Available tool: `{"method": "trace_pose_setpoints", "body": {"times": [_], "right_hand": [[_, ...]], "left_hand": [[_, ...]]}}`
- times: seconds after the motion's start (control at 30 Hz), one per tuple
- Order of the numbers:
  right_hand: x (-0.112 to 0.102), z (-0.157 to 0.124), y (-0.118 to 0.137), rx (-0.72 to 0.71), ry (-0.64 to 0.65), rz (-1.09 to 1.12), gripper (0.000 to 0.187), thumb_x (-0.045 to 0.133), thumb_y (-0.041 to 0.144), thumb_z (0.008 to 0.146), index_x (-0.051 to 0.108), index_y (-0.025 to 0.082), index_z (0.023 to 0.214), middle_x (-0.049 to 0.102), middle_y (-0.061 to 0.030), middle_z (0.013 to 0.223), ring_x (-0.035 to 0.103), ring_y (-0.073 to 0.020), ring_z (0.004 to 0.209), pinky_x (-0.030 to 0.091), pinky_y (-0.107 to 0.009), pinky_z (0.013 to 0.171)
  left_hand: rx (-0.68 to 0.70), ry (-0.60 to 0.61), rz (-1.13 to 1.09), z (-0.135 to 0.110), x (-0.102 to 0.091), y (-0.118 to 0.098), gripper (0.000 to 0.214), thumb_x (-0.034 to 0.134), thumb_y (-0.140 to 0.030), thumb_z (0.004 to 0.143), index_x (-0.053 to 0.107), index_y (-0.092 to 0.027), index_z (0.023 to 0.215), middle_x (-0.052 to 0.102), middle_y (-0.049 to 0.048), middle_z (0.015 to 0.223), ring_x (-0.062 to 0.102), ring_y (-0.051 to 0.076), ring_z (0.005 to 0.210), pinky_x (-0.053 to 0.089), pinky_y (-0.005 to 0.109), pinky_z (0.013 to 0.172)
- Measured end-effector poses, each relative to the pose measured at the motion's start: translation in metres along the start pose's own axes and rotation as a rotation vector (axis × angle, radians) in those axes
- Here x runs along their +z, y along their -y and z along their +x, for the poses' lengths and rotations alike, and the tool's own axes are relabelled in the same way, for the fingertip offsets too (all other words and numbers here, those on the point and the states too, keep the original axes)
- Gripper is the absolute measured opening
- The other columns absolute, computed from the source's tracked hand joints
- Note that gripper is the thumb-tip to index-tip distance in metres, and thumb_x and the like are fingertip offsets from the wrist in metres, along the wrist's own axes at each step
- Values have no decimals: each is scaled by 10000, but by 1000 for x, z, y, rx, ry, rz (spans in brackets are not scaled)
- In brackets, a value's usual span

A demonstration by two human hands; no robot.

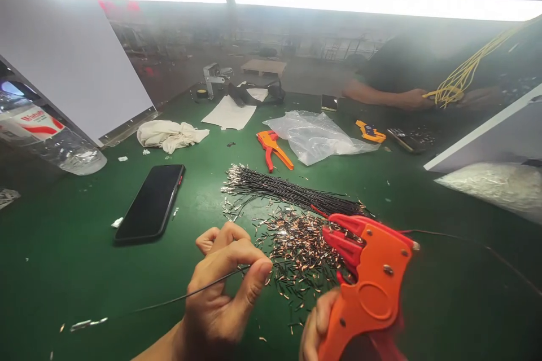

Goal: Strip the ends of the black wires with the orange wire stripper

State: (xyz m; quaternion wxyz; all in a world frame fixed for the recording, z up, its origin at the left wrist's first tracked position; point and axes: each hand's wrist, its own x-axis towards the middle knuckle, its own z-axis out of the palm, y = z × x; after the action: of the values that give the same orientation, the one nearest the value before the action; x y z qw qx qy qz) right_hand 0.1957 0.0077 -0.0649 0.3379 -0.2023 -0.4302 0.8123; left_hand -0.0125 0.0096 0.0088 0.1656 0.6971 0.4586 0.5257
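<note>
My left hand point(228, 282) is closed, pinching a thin black wire point(169, 300) between thumb and forefinger. Its far end runs left towards silvery metal terminals point(88, 324); the stretch between them is blurred. Wrapped round the handle of an orange and red wire stripper point(372, 276) is my right hand point(319, 321), partly hidden by the tool. The stripper's red jaws point left, apart from the wire. Beneath and behind them lies a heap of short black insulation and copper scraps point(296, 242). A bundle of black wires point(292, 189) with metal-tipped ends stretches just beyond the heap.
A phone point(150, 203) lies left, near a white cloth point(169, 135) and a plastic bottle point(51, 130). Farther back are another wire stripper point(273, 149), a clear plastic bag point(317, 135) and a yellow tool point(370, 131). Opposite, another person's hand point(412, 100) is by yellow wires point(461, 82).
</note>
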Motion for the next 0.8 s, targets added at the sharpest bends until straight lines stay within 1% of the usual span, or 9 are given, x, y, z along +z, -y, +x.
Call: {"method": "trace_pose_setpoints", "body": {"times": [0.03,0.1,0.17,0.2,0.3,0.43,0.6,0.7,0.8], "right_hand": [[4,-4,6,-15,-52,-28,585,527,786,783,642,213,760,681,-23,581,670,-205,522,556,-364,526],[16,-17,21,-64,-203,-94,383,672,566,833,644,244,1038,739,-69,901,713,-258,806,577,-428,714],[31,-30,36,-120,-397,-190,347,712,333,877,588,290,1198,671,-73,1164,620,-258,1107,452,-445,1022],[39,-34,42,-127,-572,-256,327,693,358,892,581,331,1197,661,-37,1129,605,-247,1090,431,-434,1038],[54,-34,53,-212,-731,-376,245,645,443,909,582,365,1133,646,3,1012,593,-241,1020,433,-418,991],[60,-25,50,-221,-669,-423,221,618,465,928,585,413,1140,662,32,1049,601,-220,1043,420,-406,1017],[68,-26,44,-197,-623,-436,271,638,460,913,620,454,1183,599,30,1330,559,-255,1195,396,-435,1084],[67,-33,51,-176,-648,-447,265,599,536,912,645,431,1150,657,3,1144,600,-258,1040,430,-435,1000],[55,-43,65,-184,-541,-370,402,567,586,884,566,386,1233,634,-36,1005,600,-277,934,501,-438,864]], "left_hand": [[12,39,-1,1,0,-1,168,530,-124,927,565,-234,804,560,-51,651,502,157,655,263,385,736],[40,137,-1,2,1,-2,170,536,-87,900,549,-228,806,565,-50,666,508,157,670,266,378,727],[58,225,2,1,2,-5,180,533,-63,884,534,-221,799,567,-51,667,515,158,689,269,377,728],[61,254,-1,0,2,-6,185,525,-55,885,527,-218,796,564,-52,667,515,157,696,268,377,731],[56,303,-29,-5,5,-8,193,510,-50,897,525,-217,803,541,-54,678,507,157,716,264,382,748],[29,342,-69,-10,8,-11,188,521,-61,903,553,-221,809,541,-50,711,501,160,737,256,389,764],[11,329,-95,-11,11,-13,198,538,-61,890,575,-217,774,483,-60,703,476,143,723,247,376,752],[-31,311,-130,-10,11,-12,193,544,-74,899,576,-211,766,478,-61,725,476,129,720,261,366,738],[-37,315,-149,-10,11,-10,189,552,-75,895,564,-208,761,476,-67,728,481,117,709,275,360,738]]}}
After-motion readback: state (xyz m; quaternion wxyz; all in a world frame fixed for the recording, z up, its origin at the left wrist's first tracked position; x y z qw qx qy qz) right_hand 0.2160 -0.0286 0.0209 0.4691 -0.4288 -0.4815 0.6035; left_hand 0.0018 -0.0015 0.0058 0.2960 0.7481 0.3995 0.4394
